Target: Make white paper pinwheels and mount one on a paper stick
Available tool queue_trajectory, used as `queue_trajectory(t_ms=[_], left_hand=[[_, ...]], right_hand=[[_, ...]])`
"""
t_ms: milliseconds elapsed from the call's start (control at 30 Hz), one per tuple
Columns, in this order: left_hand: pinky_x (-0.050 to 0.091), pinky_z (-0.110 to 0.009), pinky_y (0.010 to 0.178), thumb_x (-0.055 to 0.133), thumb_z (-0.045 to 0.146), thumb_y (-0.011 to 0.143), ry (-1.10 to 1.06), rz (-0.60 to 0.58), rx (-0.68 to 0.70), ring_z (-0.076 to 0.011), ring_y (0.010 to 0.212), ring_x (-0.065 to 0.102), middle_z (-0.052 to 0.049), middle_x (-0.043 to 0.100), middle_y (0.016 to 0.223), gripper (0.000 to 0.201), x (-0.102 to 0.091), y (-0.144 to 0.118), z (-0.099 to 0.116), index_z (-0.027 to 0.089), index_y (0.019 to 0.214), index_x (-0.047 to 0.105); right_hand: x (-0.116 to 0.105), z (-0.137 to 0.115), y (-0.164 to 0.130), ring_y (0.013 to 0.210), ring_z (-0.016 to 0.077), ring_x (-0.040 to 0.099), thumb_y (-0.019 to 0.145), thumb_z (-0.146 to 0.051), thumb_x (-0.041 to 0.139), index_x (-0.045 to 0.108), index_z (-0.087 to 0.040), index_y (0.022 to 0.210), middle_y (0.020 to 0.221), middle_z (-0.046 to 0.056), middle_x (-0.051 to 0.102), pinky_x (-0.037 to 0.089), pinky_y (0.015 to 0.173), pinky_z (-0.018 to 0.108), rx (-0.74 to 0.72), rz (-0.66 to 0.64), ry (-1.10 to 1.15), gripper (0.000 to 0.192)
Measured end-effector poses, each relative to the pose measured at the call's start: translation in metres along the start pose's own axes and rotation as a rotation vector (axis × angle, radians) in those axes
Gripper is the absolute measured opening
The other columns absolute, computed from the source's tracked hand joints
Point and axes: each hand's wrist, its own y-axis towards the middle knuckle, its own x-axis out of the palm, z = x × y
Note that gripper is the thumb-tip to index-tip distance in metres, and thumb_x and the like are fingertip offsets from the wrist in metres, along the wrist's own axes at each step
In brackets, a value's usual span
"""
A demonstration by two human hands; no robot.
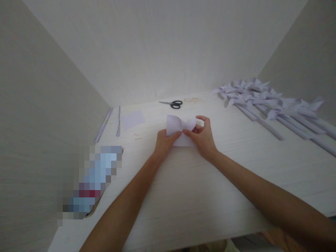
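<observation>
1. Left hand point(164, 141): fingers pinching the paper sheet point(181, 130) at mid-worktop point(189, 196).
2. Right hand point(202, 138): fingers pinching the same sheet's folded flap.
3. Behind: scissors point(173, 104); far right: paper pinwheels point(265, 99).

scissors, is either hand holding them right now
No, the scissors lie alone at the far edge of the table, while both hands pinch a folded sheet of paper.

Pale wood-grain table point(199, 196) sat in a corner nook: plain white back wall point(168, 49) directly behind it, greyish side walls point(34, 115) closing in L & R of table. Light was soft, even, w/ no hard shadows on tabletop.
</observation>
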Motion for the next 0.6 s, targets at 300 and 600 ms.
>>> queue_trajectory(t_ms=[300,600], left_hand=[[0.045,-0.028,0.058,0.066,0.035,0.057,-0.038,-0.004,0.014,-0.0149,0.057,0.056,-0.003,0.061,0.061,0.031,-0.0008,-0.0003,-0.0042,0.01,0.075,0.064],[0.045,-0.027,0.057,0.066,0.036,0.057,-0.054,-0.027,0.011,-0.0145,0.058,0.057,-0.005,0.064,0.067,0.032,-0.0008,-0.0017,-0.0008,0.01,0.075,0.064]], right_hand=[[-0.0014,0.0058,0.0039,0.057,0.0132,0.057,0.051,-0.021,0.071,0.034,-0.024,0.101,0.064,-0.004,0.06,0.046,0.056,0.028,0.028,0.021,0.0,0.063],[-0.0041,0.0059,0.0059,0.055,0.0113,0.057,0.05,-0.02,0.072,0.037,-0.023,0.1,0.066,-0.003,0.062,0.045,0.053,0.024,0.038,-0.028,0.033,0.061]])
